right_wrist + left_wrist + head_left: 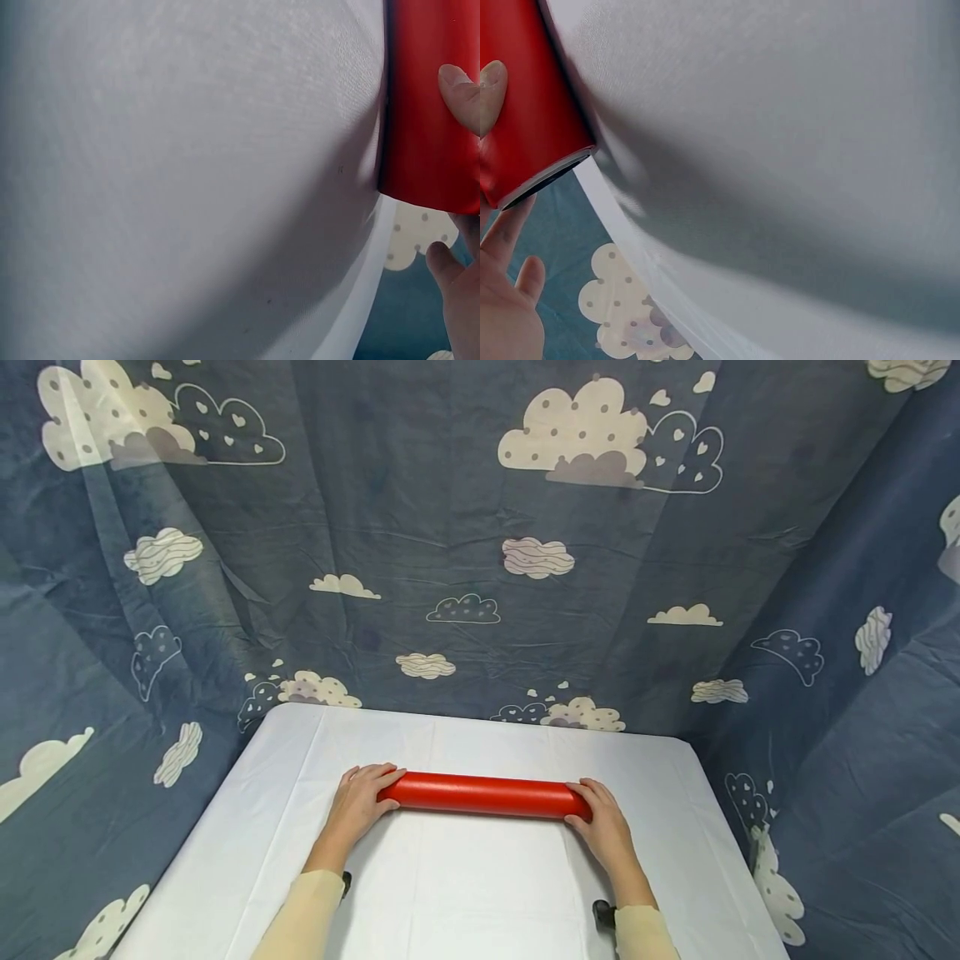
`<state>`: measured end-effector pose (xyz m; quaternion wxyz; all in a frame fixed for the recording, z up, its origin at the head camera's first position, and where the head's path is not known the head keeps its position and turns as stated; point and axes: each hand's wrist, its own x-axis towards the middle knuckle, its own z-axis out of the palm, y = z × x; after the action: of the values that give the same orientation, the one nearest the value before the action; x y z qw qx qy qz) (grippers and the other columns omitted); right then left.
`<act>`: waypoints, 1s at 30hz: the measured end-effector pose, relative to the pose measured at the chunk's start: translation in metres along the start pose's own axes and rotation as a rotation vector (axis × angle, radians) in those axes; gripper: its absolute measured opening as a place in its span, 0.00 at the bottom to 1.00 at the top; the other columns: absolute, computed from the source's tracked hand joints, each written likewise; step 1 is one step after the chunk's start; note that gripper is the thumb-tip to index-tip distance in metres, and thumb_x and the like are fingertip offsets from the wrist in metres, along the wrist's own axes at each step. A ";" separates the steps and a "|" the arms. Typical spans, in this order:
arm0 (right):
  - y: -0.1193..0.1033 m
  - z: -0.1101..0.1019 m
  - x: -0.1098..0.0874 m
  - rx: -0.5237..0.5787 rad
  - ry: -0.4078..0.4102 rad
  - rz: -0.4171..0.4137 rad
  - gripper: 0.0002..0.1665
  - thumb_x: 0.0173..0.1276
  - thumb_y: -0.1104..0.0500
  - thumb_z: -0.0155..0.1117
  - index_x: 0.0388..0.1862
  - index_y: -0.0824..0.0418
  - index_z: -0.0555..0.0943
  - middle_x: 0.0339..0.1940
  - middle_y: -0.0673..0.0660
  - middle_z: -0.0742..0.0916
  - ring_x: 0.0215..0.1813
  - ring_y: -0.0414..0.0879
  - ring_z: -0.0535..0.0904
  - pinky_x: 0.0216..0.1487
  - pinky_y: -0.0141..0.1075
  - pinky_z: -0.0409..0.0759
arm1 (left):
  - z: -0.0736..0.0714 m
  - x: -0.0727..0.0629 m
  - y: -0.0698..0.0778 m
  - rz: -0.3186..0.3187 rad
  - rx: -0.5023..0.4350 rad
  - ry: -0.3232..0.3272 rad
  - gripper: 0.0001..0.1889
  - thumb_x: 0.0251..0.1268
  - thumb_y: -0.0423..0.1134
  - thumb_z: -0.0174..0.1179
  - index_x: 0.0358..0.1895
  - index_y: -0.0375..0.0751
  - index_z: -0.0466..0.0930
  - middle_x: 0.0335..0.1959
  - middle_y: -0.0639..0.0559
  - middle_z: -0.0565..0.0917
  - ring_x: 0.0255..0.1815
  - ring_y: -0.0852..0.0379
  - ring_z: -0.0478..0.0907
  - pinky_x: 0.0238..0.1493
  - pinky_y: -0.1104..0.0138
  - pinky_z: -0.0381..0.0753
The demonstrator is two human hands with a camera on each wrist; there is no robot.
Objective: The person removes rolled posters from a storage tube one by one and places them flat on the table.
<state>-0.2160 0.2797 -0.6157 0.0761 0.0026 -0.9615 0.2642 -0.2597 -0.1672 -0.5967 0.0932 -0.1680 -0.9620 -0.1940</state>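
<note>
A long red tube (480,795) lies crosswise on the white tabletop, in the middle of the head view. My left hand (360,802) holds its left end, thumb on the near side and fingers over the top. At the right end, my right hand (602,827) grips it the same way. The left wrist view shows the tube (532,97) with a pale rim and a dark end, and the left thumb (490,97) against its side. In the right wrist view the right thumb (461,97) presses on the red surface (424,127); the other fingers are partly hidden.
A white cloth (480,877) covers the table, whose far edge lies beyond the tube. Dark blue curtains (420,510) with a cloud print hang behind and at both sides. Each wrist bears a small black device (603,914).
</note>
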 end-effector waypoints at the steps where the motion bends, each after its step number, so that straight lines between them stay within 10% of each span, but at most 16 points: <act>1: 0.000 0.000 0.001 -0.002 -0.005 0.003 0.38 0.64 0.60 0.81 0.73 0.53 0.78 0.77 0.64 0.77 0.80 0.64 0.68 0.77 0.67 0.69 | 0.000 0.000 0.000 0.000 0.003 0.001 0.33 0.55 0.42 0.81 0.67 0.50 0.85 0.68 0.46 0.85 0.71 0.43 0.78 0.77 0.39 0.67; 30: 0.002 -0.009 0.020 -0.030 -0.093 -0.042 0.38 0.64 0.62 0.80 0.73 0.53 0.78 0.78 0.65 0.75 0.80 0.68 0.67 0.77 0.70 0.67 | -0.005 -0.033 0.015 -0.051 0.024 0.014 0.33 0.50 0.47 0.83 0.64 0.53 0.88 0.62 0.49 0.89 0.63 0.45 0.82 0.63 0.45 0.73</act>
<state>-0.2347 0.2866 -0.6055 0.0369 0.0337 -0.9675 0.2478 -0.2228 -0.1660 -0.5948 0.0968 -0.1408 -0.9676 -0.1861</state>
